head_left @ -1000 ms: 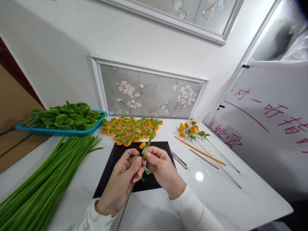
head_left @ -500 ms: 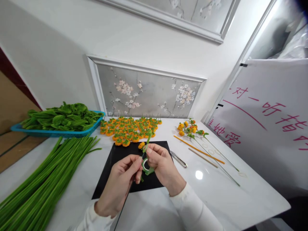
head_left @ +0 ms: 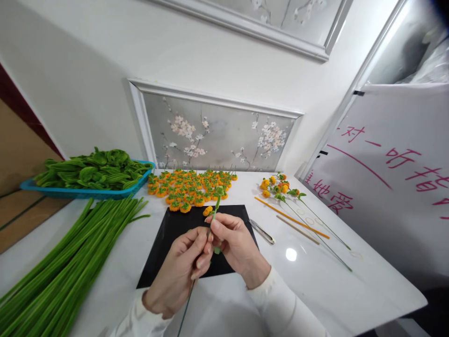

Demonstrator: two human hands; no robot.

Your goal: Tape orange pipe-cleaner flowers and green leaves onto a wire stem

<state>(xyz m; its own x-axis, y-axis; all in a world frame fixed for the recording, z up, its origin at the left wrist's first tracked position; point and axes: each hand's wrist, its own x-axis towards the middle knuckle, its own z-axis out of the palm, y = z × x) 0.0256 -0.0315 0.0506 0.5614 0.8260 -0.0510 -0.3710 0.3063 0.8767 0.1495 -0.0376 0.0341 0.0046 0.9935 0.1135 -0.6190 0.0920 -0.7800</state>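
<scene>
One stem passes between pinching fingers of left hand and right hand, fuzzy green tip above both.

One black rectangular mat, and over it two bare hands on one green fuzzy-topped stem! Right of the mat: one pair of silver metal snips, one long orange stick, one shorter tan stick. Left, one shallow blue plastic tray. Behind, dozens of fuzzy orange flower heads, too packed to count!
</scene>
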